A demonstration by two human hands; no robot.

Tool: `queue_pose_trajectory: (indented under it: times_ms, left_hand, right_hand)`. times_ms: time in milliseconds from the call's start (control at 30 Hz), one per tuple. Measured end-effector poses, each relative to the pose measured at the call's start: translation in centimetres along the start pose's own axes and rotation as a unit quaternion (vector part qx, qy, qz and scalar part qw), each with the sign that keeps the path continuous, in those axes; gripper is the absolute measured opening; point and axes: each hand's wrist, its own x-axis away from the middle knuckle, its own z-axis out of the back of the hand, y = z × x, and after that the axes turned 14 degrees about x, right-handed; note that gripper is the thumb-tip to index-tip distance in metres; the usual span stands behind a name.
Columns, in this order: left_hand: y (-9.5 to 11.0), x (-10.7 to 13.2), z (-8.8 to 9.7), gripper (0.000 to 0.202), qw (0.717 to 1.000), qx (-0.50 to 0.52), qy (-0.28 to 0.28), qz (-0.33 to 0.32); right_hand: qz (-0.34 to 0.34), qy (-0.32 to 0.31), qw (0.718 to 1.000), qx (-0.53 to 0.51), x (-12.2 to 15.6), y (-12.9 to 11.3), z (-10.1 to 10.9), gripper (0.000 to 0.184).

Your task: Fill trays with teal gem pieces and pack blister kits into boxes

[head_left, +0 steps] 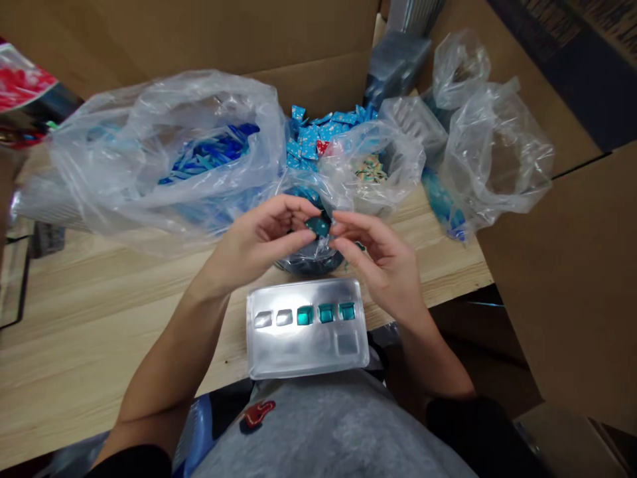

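My left hand (266,239) is closed, pinching a small dark teal piece (317,226) between thumb and fingertips. My right hand (381,262) is curled at the right edge of that piece, thumb and fingers close together; whatever lies between its fingertips is too small to make out. Below both hands is a plastic-lined round container (311,264) with dark contents, partly hidden. Nearer to me lies a clear plastic tray (303,348) with small square wells. Shiny green squares (326,313) fill three wells of its upper row, and the two at the left look colourless.
A large plastic bag (119,159) of blue pieces (213,153) lies at left. Behind the hands are light-blue packets (308,136) and a bag of patterned pieces (371,169). More clear bags (497,153) stand at right beside cardboard (567,265). The wooden table (99,332) ends near my body.
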Motion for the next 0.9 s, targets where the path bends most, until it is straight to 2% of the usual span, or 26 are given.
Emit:
queue_pose_trajectory:
  times_ms: [100,167,233,333,400,467,533,567,700,900]
  left_hand:
    - [1.2,1.2,-0.9,0.016,1.000,-0.007,0.005,-0.012]
    - [1.4,1.4,-0.8,0.015,0.999,-0.031,-0.004,-0.017]
    - [1.1,1.0,-0.3,0.012,0.997,-0.065,-0.047,-0.008]
    - [-0.5,-0.5,0.7,0.019,0.978,-0.172,-0.115,0.029]
    - [-1.9,-1.9,1.0,0.028,0.935,-0.312,-0.151,0.079]
    - [-3.3,-3.1,0.9,0.036,0.855,-0.462,-0.191,0.137]
    - [-4.3,-3.9,0.4,0.041,0.789,-0.547,-0.221,0.171]
    - [-4.5,-4.2,0.1,0.041,0.775,-0.565,-0.223,0.174]
    - [-4.9,-4.2,-0.8,0.032,0.767,-0.588,-0.202,0.159]
    - [-5.3,-3.6,-0.5,0.026,0.763,-0.603,-0.189,0.139]
  right_hand:
    - [0.037,-0.016,0.999,0.005,-0.2,-0.9,-0.4,0.028]
    - [0.050,-0.021,0.998,0.017,-0.1,-1.1,-0.4,0.025]
    - [0.046,-0.012,0.999,0.023,0.1,-0.8,-0.3,0.020]
    - [-0.013,0.031,0.999,-0.006,0.2,0.2,0.0,0.015]
    - [-0.062,0.065,0.995,-0.047,0.2,1.2,0.3,0.013]
    - [-0.094,0.089,0.987,-0.094,0.3,2.0,0.8,0.014]
    - [-0.109,0.096,0.979,-0.140,0.4,2.6,1.3,0.013]
    - [-0.114,0.095,0.976,-0.159,0.6,2.8,1.5,0.013]
    - [-0.126,0.098,0.969,-0.186,1.3,3.2,1.9,0.013]
    - [-0.138,0.104,0.972,-0.157,1.8,4.1,2.0,0.018]
